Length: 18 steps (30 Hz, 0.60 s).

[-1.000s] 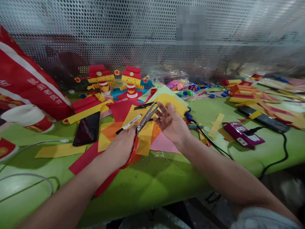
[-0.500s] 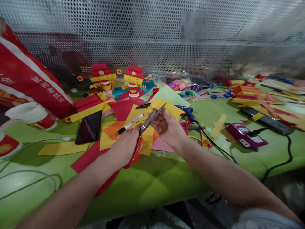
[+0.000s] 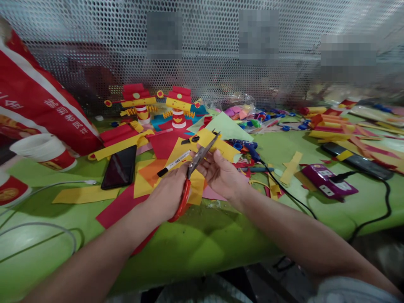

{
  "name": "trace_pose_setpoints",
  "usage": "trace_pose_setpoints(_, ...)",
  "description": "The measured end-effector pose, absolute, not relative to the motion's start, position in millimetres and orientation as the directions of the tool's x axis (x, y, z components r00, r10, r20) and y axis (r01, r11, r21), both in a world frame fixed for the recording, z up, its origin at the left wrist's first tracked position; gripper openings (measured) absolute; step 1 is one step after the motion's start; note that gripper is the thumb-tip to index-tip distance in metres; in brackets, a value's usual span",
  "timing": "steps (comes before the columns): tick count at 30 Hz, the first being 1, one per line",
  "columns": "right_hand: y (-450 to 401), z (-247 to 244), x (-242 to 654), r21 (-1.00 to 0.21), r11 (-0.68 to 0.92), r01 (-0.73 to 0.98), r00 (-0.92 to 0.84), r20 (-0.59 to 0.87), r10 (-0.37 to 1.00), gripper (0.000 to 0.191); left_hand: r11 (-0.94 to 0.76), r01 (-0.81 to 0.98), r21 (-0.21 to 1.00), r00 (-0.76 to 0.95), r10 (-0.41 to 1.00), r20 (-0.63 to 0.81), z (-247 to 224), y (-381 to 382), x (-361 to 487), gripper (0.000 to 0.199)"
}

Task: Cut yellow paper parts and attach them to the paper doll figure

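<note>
My left hand [image 3: 169, 190] is closed on scissors [image 3: 187, 190] with red-orange handles; their metal blades look nearly together and point up and to the right. My right hand [image 3: 225, 179] is palm up beside the blades, thumb and fingers apart, with nothing visible in it. Just beyond the fingers lies yellow paper [image 3: 229, 150]. A black-and-white marker [image 3: 177, 161] rests on paper sheets left of the scissors. Behind stand two red and yellow paper figures [image 3: 179, 110] [image 3: 141, 106].
Left are a red bag [image 3: 41, 101], paper cups [image 3: 44, 147], a phone [image 3: 119, 167] and a cable. A blue glue gun [image 3: 244, 146] lies behind my right hand. Right are a purple power strip [image 3: 328, 181], a dark device [image 3: 356, 160] and paper scraps. Perforated metal stands behind.
The thumb of my right hand has drawn away from the yellow paper. That paper covers less of the glue gun. The scissors stay in my left hand, almost unmoved.
</note>
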State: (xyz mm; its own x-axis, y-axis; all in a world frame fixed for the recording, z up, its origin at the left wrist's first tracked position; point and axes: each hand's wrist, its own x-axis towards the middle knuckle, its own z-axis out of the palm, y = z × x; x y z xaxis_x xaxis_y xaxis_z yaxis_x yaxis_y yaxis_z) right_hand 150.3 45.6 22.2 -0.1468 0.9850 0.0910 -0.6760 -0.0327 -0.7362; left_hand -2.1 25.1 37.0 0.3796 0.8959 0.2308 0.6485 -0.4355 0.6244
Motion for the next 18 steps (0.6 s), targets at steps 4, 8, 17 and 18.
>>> trace_pose_setpoints(4,44.8,22.6,150.4,-0.741,-0.027,-0.671,-0.143,0.093,0.985,0.03,-0.422,0.639,0.643,0.373,0.901,0.222,36.6,24.7,-2.0,0.043)
trace_pose_setpoints(8,44.8,22.1,150.4,-0.746,-0.026,-0.666,-0.146,0.096,0.985,0.032,-0.434,0.679,0.592,0.414,0.892,0.18,36.7,25.0,-3.1,0.052)
trace_pose_setpoints(17,44.1,23.4,150.5,-0.669,-0.053,-0.742,-0.169,0.11,0.98,0.025,-0.431,0.751,0.5,0.447,0.889,0.094,38.1,25.6,-1.4,0.055)
trace_pose_setpoints(18,43.9,23.4,150.4,-0.665,-0.055,-0.745,-0.17,0.109,0.979,0.025,-0.436,0.76,0.481,0.451,0.888,0.092,38.4,25.6,-1.3,0.055)
